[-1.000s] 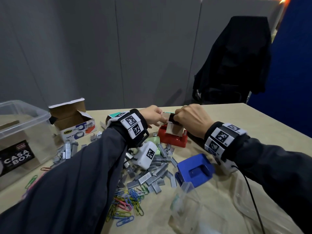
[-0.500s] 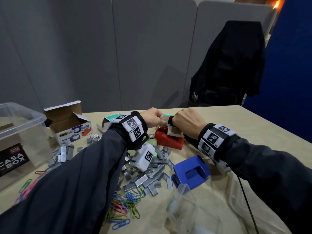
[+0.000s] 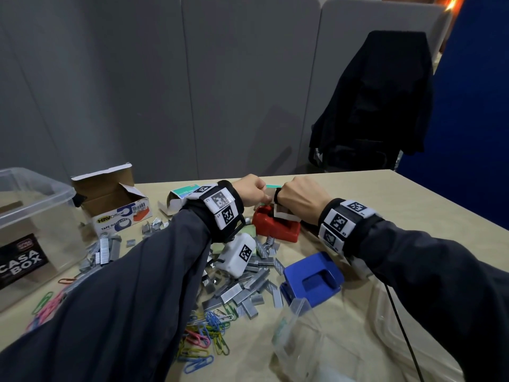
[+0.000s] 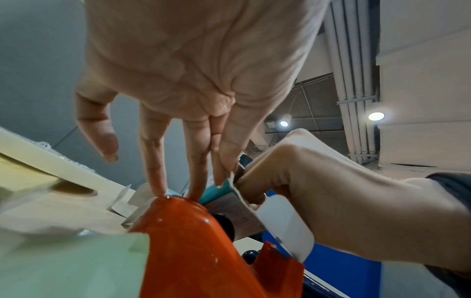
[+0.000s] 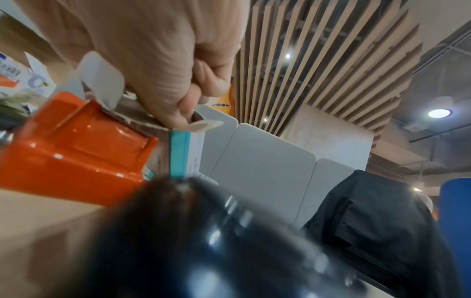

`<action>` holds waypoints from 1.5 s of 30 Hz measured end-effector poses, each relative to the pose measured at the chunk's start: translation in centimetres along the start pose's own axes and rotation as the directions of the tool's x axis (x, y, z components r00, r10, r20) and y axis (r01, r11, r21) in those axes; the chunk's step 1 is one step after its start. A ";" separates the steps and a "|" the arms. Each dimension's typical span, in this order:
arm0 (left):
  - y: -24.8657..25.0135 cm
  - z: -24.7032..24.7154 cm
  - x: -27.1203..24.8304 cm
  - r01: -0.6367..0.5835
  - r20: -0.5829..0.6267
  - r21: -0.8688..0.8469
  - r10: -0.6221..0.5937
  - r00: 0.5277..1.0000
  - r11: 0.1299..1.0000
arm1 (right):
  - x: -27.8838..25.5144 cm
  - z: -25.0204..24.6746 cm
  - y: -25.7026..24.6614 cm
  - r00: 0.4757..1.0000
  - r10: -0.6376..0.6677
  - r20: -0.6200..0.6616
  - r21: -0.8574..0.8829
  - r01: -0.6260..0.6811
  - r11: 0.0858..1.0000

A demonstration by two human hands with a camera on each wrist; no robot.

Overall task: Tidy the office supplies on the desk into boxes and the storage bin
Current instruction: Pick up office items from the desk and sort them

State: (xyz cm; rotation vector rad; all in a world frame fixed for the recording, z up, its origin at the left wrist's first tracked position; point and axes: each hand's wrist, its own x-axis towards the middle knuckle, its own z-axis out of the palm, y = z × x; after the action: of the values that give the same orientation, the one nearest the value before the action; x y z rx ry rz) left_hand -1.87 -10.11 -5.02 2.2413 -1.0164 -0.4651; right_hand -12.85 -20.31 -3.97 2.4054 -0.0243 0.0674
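A small teal and white cardboard box (image 5: 181,153) with open flaps hangs over a red tape dispenser (image 3: 278,230) at the middle of the desk. My right hand (image 3: 297,199) grips the box at its open top, fingers curled over the edge (image 5: 183,108). My left hand (image 3: 252,193) meets it from the left. In the left wrist view its thumb and forefinger (image 4: 221,173) pinch the box's edge. Two other fingers rest on top of the dispenser (image 4: 193,242). In the head view the hands hide most of the box (image 3: 283,213).
A clear storage bin (image 3: 35,205) stands at the left, an open tape dispenser carton (image 3: 115,205) beside it. Staple strips (image 3: 242,288) and coloured paper clips (image 3: 203,340) litter the near desk. A blue hole punch (image 3: 314,279) and clear plastic packaging (image 3: 303,334) lie near right.
Both hands have stayed together at the small box over the red dispenser. The fists have closed in tighter, and less of the box shows between them.
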 end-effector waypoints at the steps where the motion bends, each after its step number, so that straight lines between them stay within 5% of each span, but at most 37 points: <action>1: 0.0 0.0 0.0 0.000 0.002 -0.003 0.000 1.000 1.000 | 0.0 0.0 0.0 1.000 -0.003 -0.003 -0.003 0.003 1.000; 15: 0.1 0.2 -0.2 0.006 -0.004 0.009 -0.006 1.000 1.000 | 0.5 0.7 0.0 0.992 -0.062 0.112 0.016 0.061 0.998; 22: -0.2 0.1 -0.1 0.029 0.013 0.007 -0.029 0.999 1.000 | 0.4 1.2 0.4 0.959 0.000 0.284 0.249 -0.073 0.966; 31: -0.1 0.5 -0.3 0.006 0.029 0.038 -0.007 1.000 0.999 | 0.1 1.0 -0.6 0.950 0.044 0.308 0.511 -0.204 0.835; 45: 0.0 0.7 -0.2 0.030 0.012 0.043 -0.031 0.999 0.999 | -0.3 -1.1 -0.2 0.860 0.042 0.509 0.456 -0.311 0.834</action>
State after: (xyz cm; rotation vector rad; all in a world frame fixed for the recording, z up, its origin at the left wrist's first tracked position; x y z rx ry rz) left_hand -2.35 -10.25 -5.48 2.2971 -1.0089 -0.4754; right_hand -13.20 -19.38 -3.31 2.9008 -0.5386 -0.5084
